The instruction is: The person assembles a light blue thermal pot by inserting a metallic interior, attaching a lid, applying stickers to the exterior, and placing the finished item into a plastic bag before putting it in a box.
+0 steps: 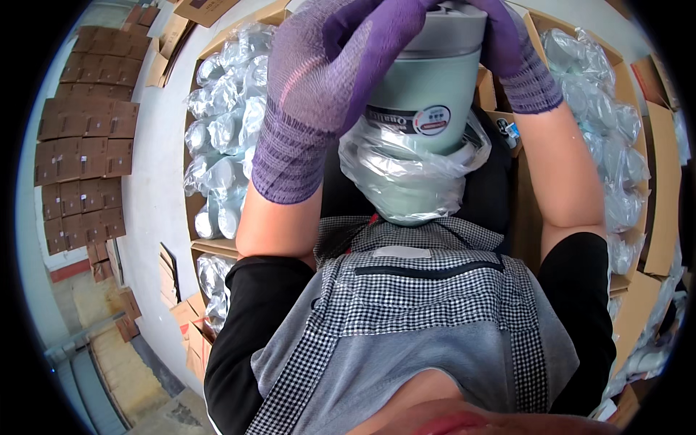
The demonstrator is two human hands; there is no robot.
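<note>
A light green container [429, 81] with a grey top section [446, 35] stands upright before my torso. It bears a dark printed label [391, 118] and a round sticker [432, 119]. A clear plastic bag [402, 179] is bunched around its lower part, down at my lap. My left hand [342, 54], in a purple coated knit glove, grips the grey top from the left. On the opposite side my right hand [503, 38], gloved alike, holds the top's right edge. The upper frame edge cuts off some fingers of both hands.
Cartons of plastic-wrapped containers flank me on the left [223, 130] and right [592, 103]. Stacked brown cartons [87, 130] line the far left, beyond a pale floor [155, 163]. Open carton flaps [659, 190] jut out at right. Flattened cardboard [168, 272] lies at left.
</note>
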